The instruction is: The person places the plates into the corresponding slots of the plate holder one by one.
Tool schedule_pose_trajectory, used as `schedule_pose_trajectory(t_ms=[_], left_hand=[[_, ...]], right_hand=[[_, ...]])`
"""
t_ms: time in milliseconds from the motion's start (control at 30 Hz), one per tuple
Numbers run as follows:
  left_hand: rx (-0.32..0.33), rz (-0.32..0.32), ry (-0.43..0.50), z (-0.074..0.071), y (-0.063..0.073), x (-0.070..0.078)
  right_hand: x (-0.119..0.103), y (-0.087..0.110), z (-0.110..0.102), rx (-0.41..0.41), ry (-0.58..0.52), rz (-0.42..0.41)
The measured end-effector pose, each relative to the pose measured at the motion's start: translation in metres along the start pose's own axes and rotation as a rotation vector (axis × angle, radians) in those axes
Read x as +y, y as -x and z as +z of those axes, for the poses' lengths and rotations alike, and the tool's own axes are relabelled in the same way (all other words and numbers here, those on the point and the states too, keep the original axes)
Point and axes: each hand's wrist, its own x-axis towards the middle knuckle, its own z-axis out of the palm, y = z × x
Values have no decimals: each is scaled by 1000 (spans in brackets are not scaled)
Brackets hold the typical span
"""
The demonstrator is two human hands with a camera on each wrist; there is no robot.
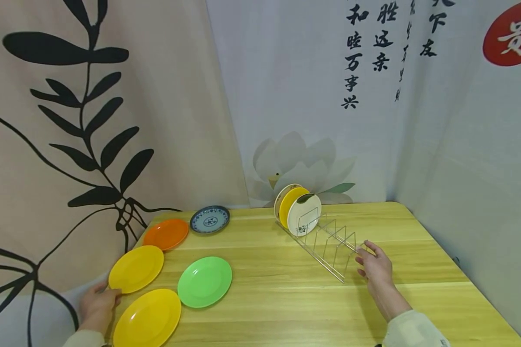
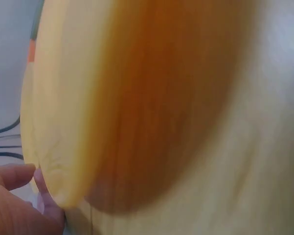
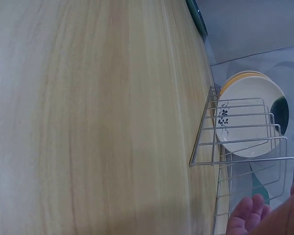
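Note:
My left hand [image 1: 97,306] pinches the lower edge of a yellow plate [image 1: 136,269] at the table's left side. A second yellow plate [image 1: 147,318] lies just nearer and looms large and blurred in the left wrist view. On the right, my right hand [image 1: 377,267] holds the near end of a wire dish rack [image 1: 322,262], thumb and fingers about its end wire. In the rack's far end stand a white plate [image 1: 303,219] with a dark green patch, a yellow plate [image 1: 286,205] and another pale plate behind, mostly hidden.
A green plate [image 1: 205,282] lies right of the yellow ones. Toward the back left are an orange plate [image 1: 166,234] and a blue patterned plate [image 1: 210,220]. Printed curtains [image 1: 178,120] hang along the back and sides of the wooden table [image 1: 260,308].

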Motion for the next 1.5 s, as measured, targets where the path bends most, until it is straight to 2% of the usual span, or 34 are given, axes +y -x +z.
schedule_pose_trajectory(t_ms=[133, 267, 433, 700, 967, 1167, 1300, 1500], left_hand=[[-3, -77, 121, 2, -3, -1], [-4, -118, 224, 8, -5, 3], [-51, -90, 222, 13, -5, 8], [-130, 4, 208, 18, -6, 10], [-182, 4, 217, 15, 1, 11], [-277, -33, 284, 13, -2, 14], [-319, -36, 307, 13, 1, 21], [-362, -13, 279, 17, 7, 37]], right_hand=[[1, 0, 2, -4, 10, 2], [0, 1, 2, -18, 4, 3], [0, 0, 1, -19, 4, 4], [0, -1, -1, -20, 8, 15], [-1, 0, 1, -17, 1, 17], [0, 0, 1, -13, 7, 17], [0, -1, 1, -18, -2, 17], [0, -1, 0, -28, -4, 13]])
